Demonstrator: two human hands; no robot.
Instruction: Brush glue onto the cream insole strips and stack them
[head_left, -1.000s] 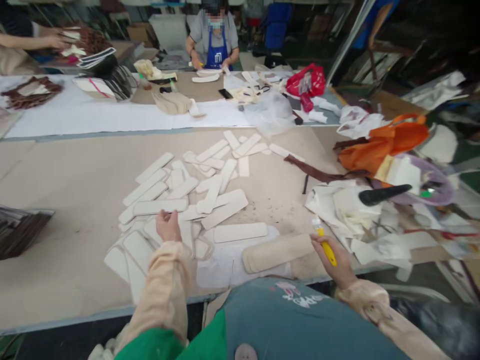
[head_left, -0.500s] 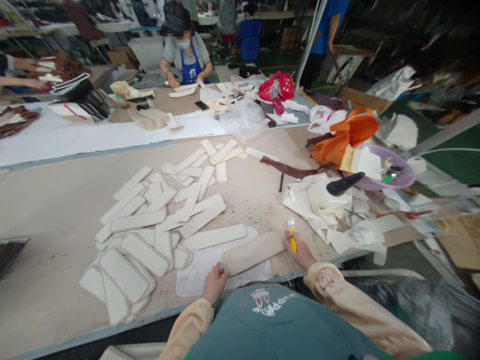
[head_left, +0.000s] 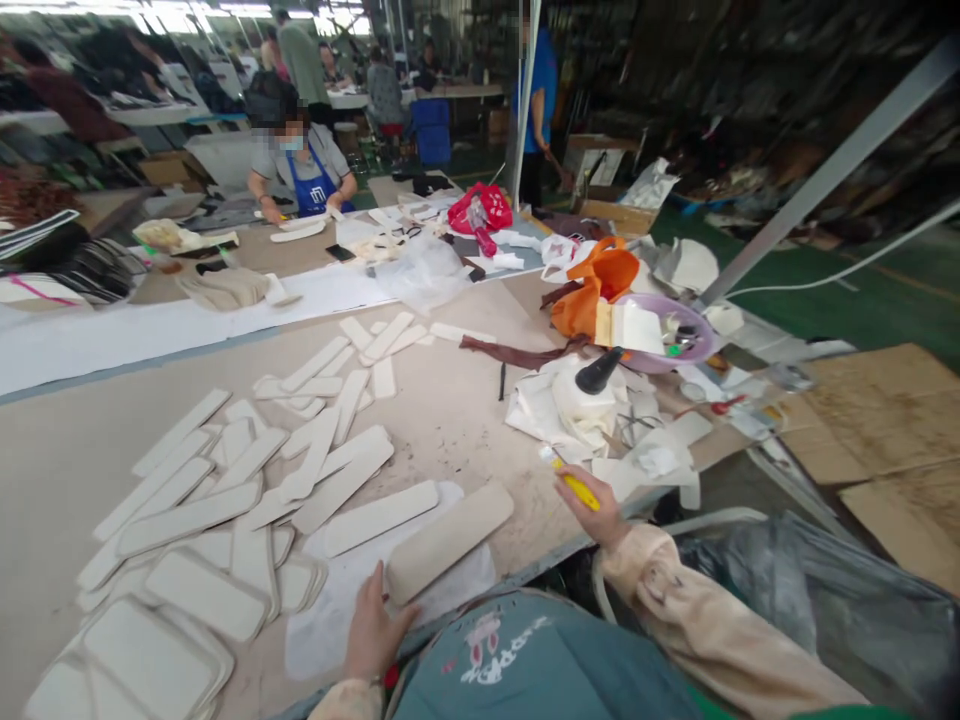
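Note:
A long beige rounded panel (head_left: 450, 540) lies on a white sheet (head_left: 304, 625) at the table's near edge. Against its left end rests my left hand (head_left: 375, 630), thumb and fingers spread apart at the corner. My right hand (head_left: 592, 510) is closed around the yellow handle of a small brush (head_left: 576, 487), its pale tip pointing up and left, off the panel's right end. Just behind the panel lies a paler strip (head_left: 382, 517), partly on the same sheet. To the left spreads a loose pile of similar off-white pieces (head_left: 202, 590), several overlapping.
A white container with a black nozzle (head_left: 600, 372) stands on crumpled white material at the right. Behind it are a lilac basin (head_left: 701, 350) and an orange bag (head_left: 596, 290). A metal pole (head_left: 832, 180) rises at the right. Across the table a co-worker (head_left: 304, 165) handles pieces.
The view has swung right, so the table's contents sit further left. My right hand has lifted the brush away from the panel's right end. The left hand's fingers are more spread.

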